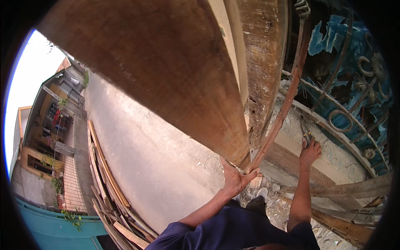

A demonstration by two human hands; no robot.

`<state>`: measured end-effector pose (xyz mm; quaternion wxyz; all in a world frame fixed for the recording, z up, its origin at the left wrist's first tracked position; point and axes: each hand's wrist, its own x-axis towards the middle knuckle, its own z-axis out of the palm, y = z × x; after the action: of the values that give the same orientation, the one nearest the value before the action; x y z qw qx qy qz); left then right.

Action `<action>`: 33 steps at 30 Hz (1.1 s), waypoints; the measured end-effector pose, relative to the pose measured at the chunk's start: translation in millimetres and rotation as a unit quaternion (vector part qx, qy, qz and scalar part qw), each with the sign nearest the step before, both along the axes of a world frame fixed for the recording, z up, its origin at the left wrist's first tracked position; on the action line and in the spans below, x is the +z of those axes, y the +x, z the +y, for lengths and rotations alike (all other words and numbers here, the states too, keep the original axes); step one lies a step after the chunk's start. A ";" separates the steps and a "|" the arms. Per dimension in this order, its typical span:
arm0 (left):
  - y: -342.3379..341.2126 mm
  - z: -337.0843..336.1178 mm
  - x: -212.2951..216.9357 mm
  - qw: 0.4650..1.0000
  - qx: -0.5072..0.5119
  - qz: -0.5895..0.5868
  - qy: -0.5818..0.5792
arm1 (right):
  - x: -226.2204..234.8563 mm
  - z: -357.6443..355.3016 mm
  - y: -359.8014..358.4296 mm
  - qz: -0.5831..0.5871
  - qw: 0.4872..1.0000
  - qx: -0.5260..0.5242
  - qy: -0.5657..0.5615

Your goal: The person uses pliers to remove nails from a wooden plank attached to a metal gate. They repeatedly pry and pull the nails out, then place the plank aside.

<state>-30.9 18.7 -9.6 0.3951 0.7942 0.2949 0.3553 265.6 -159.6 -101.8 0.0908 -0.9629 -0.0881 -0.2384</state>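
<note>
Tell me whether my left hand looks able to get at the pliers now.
Probably not easily: your left hand seems occupied holding the lower end of the wide board, and the pliers are already in your right hand, off to the other side.

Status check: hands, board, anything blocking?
Left hand at lower end of wide board, narrow wooden strip alongside. Right hand gripping pliers. Board hides part of road.

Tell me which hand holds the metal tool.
The right hand: the tool sticks out of its grip, while the left hand is at the lower end of the wide brown board.
</note>
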 end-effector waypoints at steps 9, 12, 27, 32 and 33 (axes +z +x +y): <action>-2.2 7.0 19.1 0.999 -0.006 0.020 0.042 | -6.6 1.7 2.9 0.001 0.998 -0.021 -0.063; -1.2 4.6 10.3 0.999 -0.001 0.008 0.041 | -7.6 1.3 4.3 -0.006 0.997 -0.023 -0.069; -0.4 7.2 2.6 0.998 0.008 0.011 0.057 | -17.1 -2.2 5.5 -0.058 0.992 -0.029 -0.108; -0.6 8.0 4.1 0.997 0.003 0.017 0.073 | -24.6 -6.1 10.6 -0.084 0.990 -0.026 -0.107; -0.5 8.4 4.0 0.997 0.001 0.018 0.077 | -25.6 -6.6 12.0 -0.084 0.990 -0.026 -0.106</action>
<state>-31.4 27.0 -5.6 0.3272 0.8282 0.2746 0.3628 277.6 -166.1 -127.4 -0.0261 -0.9456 -0.0952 -0.3101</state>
